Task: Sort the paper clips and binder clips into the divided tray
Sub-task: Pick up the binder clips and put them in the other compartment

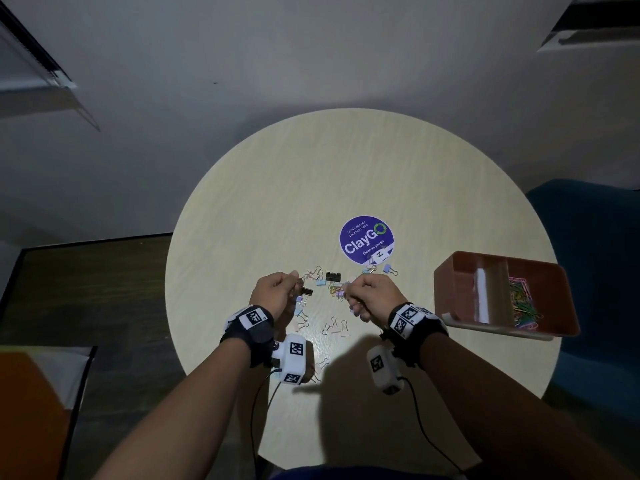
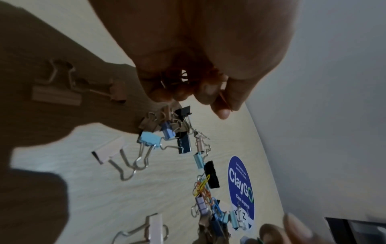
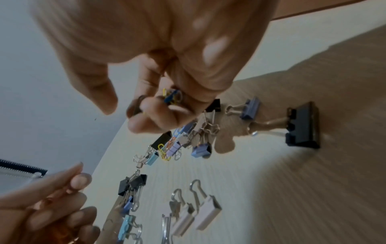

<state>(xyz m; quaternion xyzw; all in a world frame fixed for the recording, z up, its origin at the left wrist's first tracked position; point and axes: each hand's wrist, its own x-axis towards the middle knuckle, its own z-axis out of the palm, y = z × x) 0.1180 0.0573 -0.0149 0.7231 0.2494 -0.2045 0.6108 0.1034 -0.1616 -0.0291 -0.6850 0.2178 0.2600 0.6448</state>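
Binder clips in black (image 1: pixel 333 276) and pastel colours (image 1: pixel 334 327) lie scattered mid-table around a small heap of coloured paper clips (image 1: pixel 333 291) (image 2: pixel 203 186) (image 3: pixel 165 151). My left hand (image 1: pixel 277 292) (image 2: pixel 188 82) hovers over them, fingers curled round orange paper clips (image 2: pixel 183 79). My right hand (image 1: pixel 367 296) (image 3: pixel 163 102) hangs beside it and pinches yellow and blue paper clips (image 3: pixel 172 96). The terracotta divided tray (image 1: pixel 450 271) stands at the right; its right compartment holds several coloured paper clips (image 1: pixel 523 303).
A round purple ClayGo sticker (image 1: pixel 367 239) is stuck on the pale round table (image 1: pixel 311 185) just beyond the clips. A blue chair (image 1: pixel 595 237) stands to the right, behind the tray. Wrist-camera cables trail over the near table edge.
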